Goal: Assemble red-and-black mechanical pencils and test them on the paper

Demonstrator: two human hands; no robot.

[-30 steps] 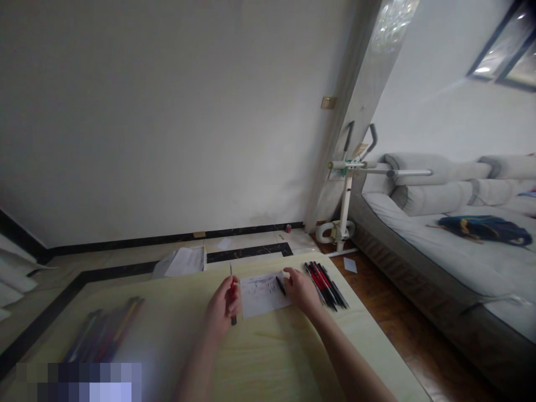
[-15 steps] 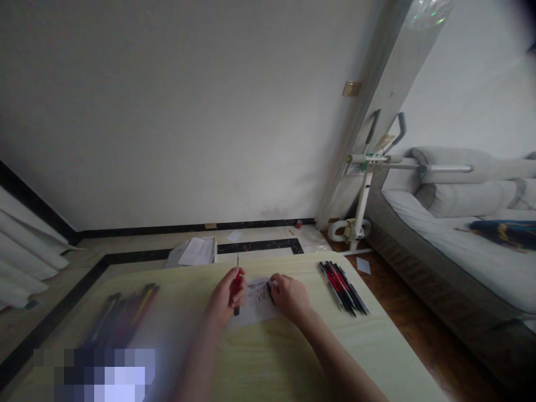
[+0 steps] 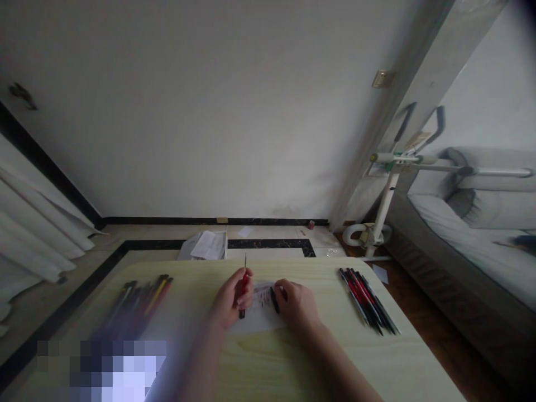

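My left hand [image 3: 231,298] is closed around a red pen [image 3: 244,283], held upright with its thin bare tip pointing up and a black end below the fingers. My right hand [image 3: 299,303] pinches a short black piece, which looks like a pen cap [image 3: 274,300], over the right side of a sheet of paper [image 3: 259,322]. Small dark and reddish marks cover the upper part of that sheet. Both hands are just above or resting at the sheet's edges; contact is hard to tell.
A bundle of red, black and clear pens [image 3: 364,298] lies on the table [image 3: 318,346] at the right. Another group of pens [image 3: 140,301], blurred, lies at the left. Beyond the table are papers in a box [image 3: 207,245], an exercise machine [image 3: 383,206] and a sofa [image 3: 444,240].
The view has swung left, so everything appears shifted right. My right hand has moved slightly, and more of the black cap shows. The left hand still holds the red pen.
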